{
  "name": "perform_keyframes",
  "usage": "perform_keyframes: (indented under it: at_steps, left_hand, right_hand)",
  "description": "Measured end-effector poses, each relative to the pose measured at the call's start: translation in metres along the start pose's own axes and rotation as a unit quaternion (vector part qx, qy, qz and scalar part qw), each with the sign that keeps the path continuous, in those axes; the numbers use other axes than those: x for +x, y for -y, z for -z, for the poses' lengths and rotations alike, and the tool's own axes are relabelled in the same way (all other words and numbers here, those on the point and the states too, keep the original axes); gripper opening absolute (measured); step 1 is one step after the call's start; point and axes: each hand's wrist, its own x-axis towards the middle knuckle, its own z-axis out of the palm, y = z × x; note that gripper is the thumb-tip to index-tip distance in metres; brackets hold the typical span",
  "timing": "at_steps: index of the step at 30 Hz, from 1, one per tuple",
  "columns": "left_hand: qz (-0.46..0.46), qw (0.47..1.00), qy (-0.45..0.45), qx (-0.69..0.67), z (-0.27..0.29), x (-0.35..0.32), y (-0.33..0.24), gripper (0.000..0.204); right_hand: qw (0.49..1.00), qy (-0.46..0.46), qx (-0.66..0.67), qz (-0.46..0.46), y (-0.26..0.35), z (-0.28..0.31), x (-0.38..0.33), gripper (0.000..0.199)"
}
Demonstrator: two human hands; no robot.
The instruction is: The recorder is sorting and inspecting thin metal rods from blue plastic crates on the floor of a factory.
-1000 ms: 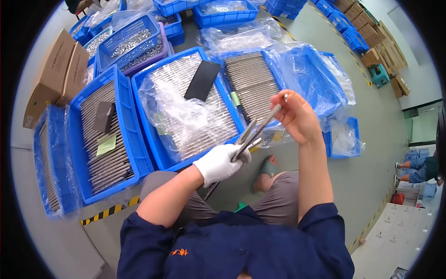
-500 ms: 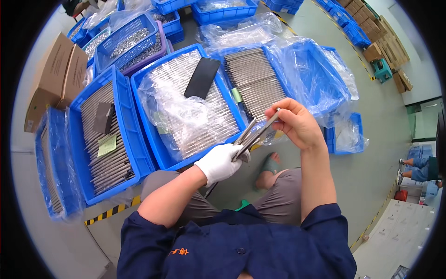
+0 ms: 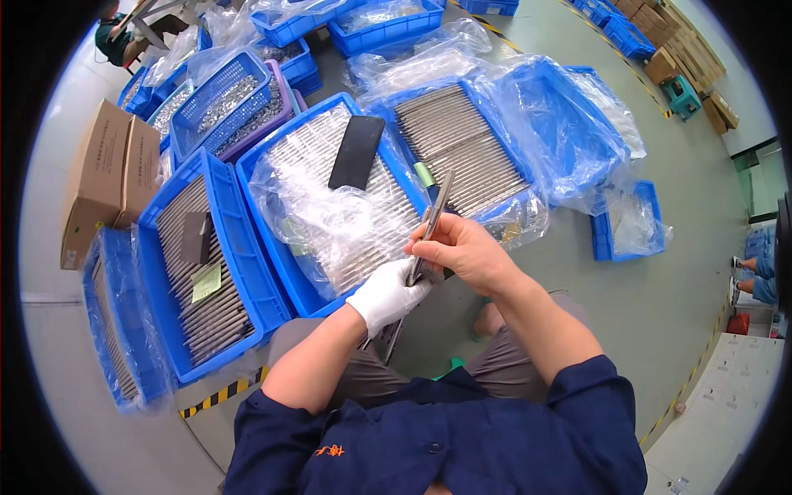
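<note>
My left hand (image 3: 386,295), in a white glove, is wrapped around a small bundle of slim metal rods (image 3: 443,196). Their upper ends lean up and to the right, and lower ends show beneath the glove, over my lap. My bare right hand (image 3: 464,254) is closed on the same rods just above the glove, thumb and fingers pinched round them. How many rods each hand grips is hidden. Beyond my hands stands a blue crate (image 3: 290,295) of neatly laid rods, partly covered by clear plastic film (image 3: 346,235); a black phone (image 3: 356,153) lies on top.
More rods lie in a crate (image 3: 262,289) at left, with a dark block (image 3: 195,238) and green paper slip (image 3: 207,283) on them. Another rod crate (image 3: 532,175) and a film-lined crate (image 3: 569,124) stand ahead right. Cardboard boxes (image 3: 99,181) stand far left. A person (image 3: 115,40) sits far left.
My right hand has come down and left from the rod's tip to the bundle by the glove. The rods now point more steeply upward. The view has shifted slightly.
</note>
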Motion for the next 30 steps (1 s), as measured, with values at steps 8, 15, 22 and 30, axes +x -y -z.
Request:
perform_keyframes:
  at_steps: [8,15,22,30]
  left_hand:
    - [-0.082,0.942,-0.006,-0.326,0.038,-0.010,-0.014,0.075]
    - [0.005,0.898,-0.027,-0.439,0.020,0.008,-0.006,0.023]
    - [-0.076,0.911,-0.048,-0.403,0.022,-0.020,0.006,0.020]
    - [-0.169,0.764,-0.054,-0.621,0.068,-0.035,-0.006,0.017]
  right_hand:
    - [0.970,-0.115,0.199,0.081,0.022,0.045,0.015,0.018]
    - [0.956,0.062,0.268,-0.105,-0.032,0.007,0.003,0.026]
    - [0.954,0.123,0.224,-0.156,-0.039,-0.025,-0.017,0.025]
    - [0.934,0.203,0.182,-0.230,-0.110,-0.026,-0.082,0.011]
